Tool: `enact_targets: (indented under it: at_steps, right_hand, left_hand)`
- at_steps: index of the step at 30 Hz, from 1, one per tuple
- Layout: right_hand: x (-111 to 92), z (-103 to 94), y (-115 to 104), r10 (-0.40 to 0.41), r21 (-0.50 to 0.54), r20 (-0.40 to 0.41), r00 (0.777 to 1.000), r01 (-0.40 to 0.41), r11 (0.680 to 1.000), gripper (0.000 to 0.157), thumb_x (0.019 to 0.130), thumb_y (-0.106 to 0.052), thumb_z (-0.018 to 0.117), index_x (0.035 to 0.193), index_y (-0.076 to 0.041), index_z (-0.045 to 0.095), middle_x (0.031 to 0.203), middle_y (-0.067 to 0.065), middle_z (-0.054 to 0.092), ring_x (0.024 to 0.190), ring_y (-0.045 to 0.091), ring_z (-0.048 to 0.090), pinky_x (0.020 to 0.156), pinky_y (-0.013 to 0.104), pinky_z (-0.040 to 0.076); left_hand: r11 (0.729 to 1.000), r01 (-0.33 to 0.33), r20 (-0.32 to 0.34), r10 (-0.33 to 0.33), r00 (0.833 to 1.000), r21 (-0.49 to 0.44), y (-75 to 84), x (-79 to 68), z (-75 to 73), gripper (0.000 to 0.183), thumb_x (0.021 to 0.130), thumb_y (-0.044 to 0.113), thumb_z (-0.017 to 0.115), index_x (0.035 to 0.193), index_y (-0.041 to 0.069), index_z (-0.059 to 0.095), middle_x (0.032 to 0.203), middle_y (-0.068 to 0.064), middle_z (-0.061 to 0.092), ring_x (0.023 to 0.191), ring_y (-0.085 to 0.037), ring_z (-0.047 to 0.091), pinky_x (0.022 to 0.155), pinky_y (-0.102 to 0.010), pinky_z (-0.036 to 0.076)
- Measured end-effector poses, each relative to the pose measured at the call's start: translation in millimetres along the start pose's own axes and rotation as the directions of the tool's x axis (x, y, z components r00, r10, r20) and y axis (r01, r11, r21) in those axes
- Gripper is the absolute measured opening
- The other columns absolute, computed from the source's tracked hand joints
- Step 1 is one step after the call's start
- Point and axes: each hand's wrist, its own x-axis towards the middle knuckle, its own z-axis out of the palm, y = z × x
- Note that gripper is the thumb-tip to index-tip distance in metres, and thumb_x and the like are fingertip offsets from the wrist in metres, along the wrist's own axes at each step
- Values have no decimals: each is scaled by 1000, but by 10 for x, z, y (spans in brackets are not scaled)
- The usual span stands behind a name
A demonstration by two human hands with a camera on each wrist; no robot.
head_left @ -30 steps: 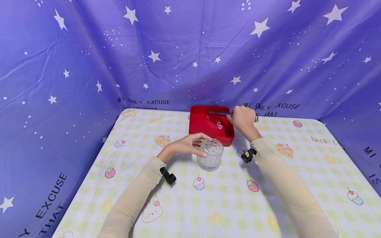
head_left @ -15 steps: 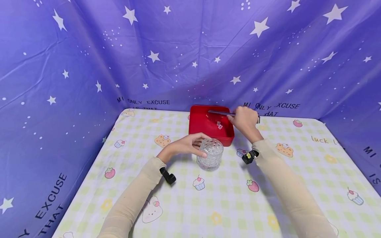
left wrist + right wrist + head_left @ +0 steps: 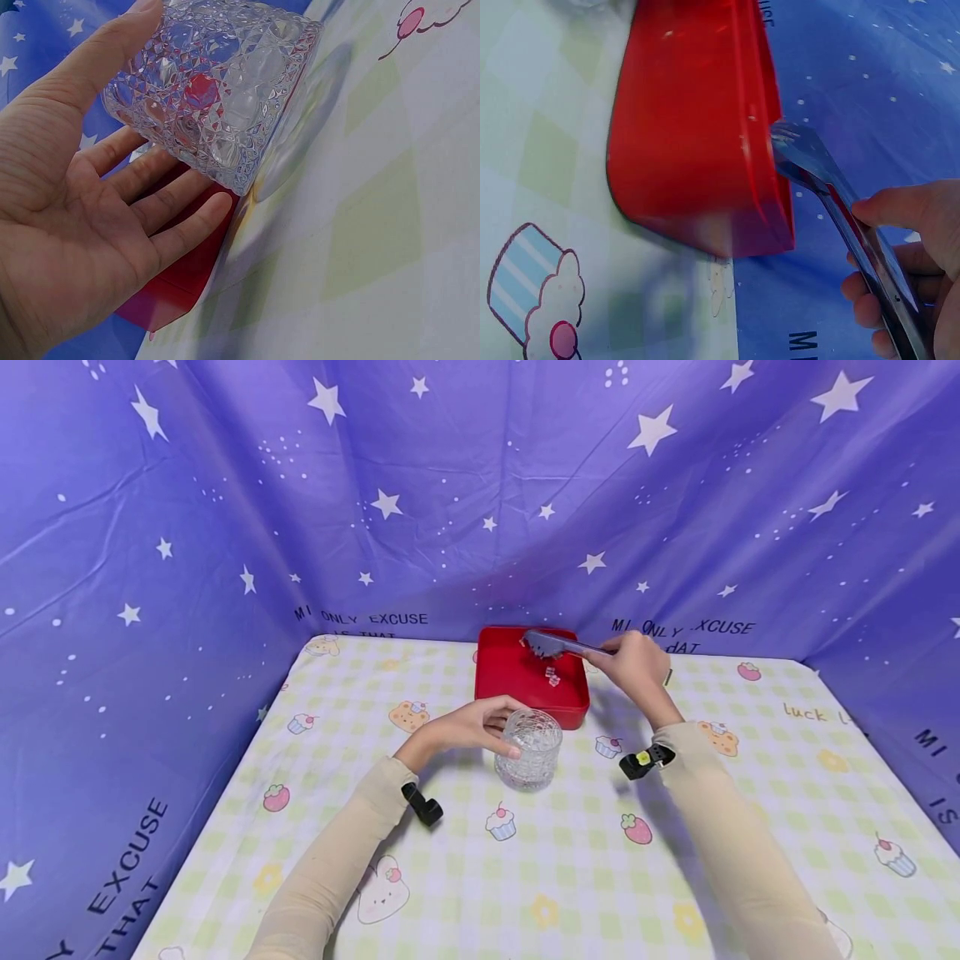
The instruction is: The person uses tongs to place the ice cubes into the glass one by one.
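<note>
A clear cut-glass cup (image 3: pixel 528 760) with a diamond pattern stands upright on the table. My left hand (image 3: pixel 476 727) holds its left side, thumb in front and fingers behind. Behind it lies an open red rectangular box (image 3: pixel 498 672). Small white-and-red pieces (image 3: pixel 552 677) rest on the box floor. My right hand (image 3: pixel 637 664) grips metal tongs (image 3: pixel 855 232) by the handles, at the right of the box. The scalloped tong head (image 3: pixel 543 645) is over the back part of the box. In the right wrist view the box wall partly hides the tong tips.
A checked tablecloth (image 3: pixel 450 877) with cartoon prints covers the table. A purple-blue curtain (image 3: pixel 465 552) with white stars rises right behind the box and along both sides. Each wrist wears a black strap camera (image 3: pixel 423 806).
My right hand has moved right and slightly toward me, turning the tongs so that their broad head shows. The left hand and glass cup have stayed in place.
</note>
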Motion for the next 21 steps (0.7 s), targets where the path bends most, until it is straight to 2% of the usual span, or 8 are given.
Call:
enact_targets:
  at_steps: [4, 7, 10, 14, 17, 21]
  right_hand:
    - [-44, -62, 24, 27, 56, 6, 1000, -28, 998, 40, 87, -48, 75, 107, -14, 82, 99, 11, 79, 75, 24, 62, 50, 34, 37]
    - [-68, -103, 45, 36, 97, 14, 999, -37, 995, 41, 87, -49, 75, 109, -15, 81, 103, 12, 79, 81, 23, 65, 55, 34, 39]
    - [-84, -146, 71, 33, 150, 34, 999, -38, 988, 43, 87, -51, 76, 109, -14, 81, 93, 9, 79, 71, 16, 64, 53, 33, 40]
    - [-104, -214, 109, 39, 247, 78, 996, -57, 967, 49, 85, -54, 77, 110, -12, 80, 74, 0, 75, 57, 9, 62, 51, 31, 42]
    - [-126, -260, 139, 32, 323, 99, 995, -63, 944, 51, 84, -53, 78, 110, -9, 80, 71, -5, 72, 58, 10, 62, 54, 30, 46]
    - [-141, -288, 185, -29, 429, 104, 994, -19, 903, 47, 86, -45, 80, 107, -3, 80, 72, 0, 71, 59, 13, 60, 56, 28, 51]
  left_hand:
    - [1000, 4, 1, -4, 1000, 0, -1, -1, -2, 62, 86, 0, 78, 141, 8, 52, 136, -14, 62, 123, -20, 60, 107, -33, 53]
    - [1000, 4, 1, -4, 1000, -2, -7, -1, -4, 62, 85, 0, 78, 141, 9, 52, 136, -14, 62, 123, -20, 60, 107, -33, 53]
    - [1000, 4, 0, -4, 1000, -5, -11, -1, -5, 63, 85, 0, 79, 141, 9, 52, 136, -13, 63, 123, -20, 60, 107, -33, 53]
    - [1000, 3, -2, -3, 1000, -4, -6, -2, -4, 63, 85, 0, 79, 142, 10, 52, 136, -13, 63, 124, -21, 60, 108, -34, 52]
    - [1000, 3, -3, -3, 1000, -2, -4, -3, -3, 64, 85, 1, 80, 141, 10, 52, 137, -12, 63, 125, -21, 59, 108, -34, 52]
    - [1000, 8, -4, -8, 1000, 4, -6, -2, -3, 63, 85, 2, 80, 141, 11, 53, 137, -11, 62, 126, -21, 58, 108, -33, 52]
